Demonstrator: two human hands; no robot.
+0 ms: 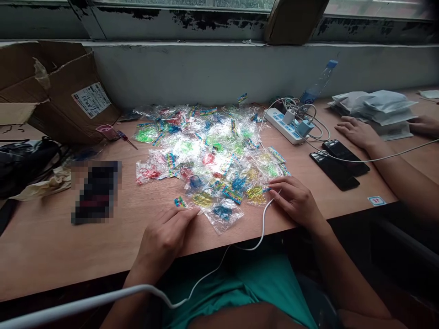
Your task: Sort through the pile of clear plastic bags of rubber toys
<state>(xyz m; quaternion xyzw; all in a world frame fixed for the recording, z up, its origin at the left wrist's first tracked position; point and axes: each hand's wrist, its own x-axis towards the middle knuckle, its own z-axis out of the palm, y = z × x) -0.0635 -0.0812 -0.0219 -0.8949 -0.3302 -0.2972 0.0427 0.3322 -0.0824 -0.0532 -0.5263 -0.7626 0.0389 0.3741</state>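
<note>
Many small clear plastic bags of coloured toy-like pieces, with printed blue-green header cards, lie in a loose heap (209,151) before me. My left hand (164,235) rests at the heap's front edge, fingers together and bent; its fingertips meet a bag with a yellow piece (202,199), and what they grip is hidden. Just right of them, a bag with a dark blue piece (222,212) lies flat. My right hand (297,198) pinches the edge of a bag holding a yellow piece (255,194), thumb and forefinger nearly meeting at a small blue bit.
A white cable (263,224) hangs past my right fingers. Behind stand a power strip (283,125) and a bottle (317,84). Two black phones (334,169) lie near another person's arm (391,160). Leftward are a cardboard box (58,91), a screwdriver (126,139) and a pixelated dark object (96,192).
</note>
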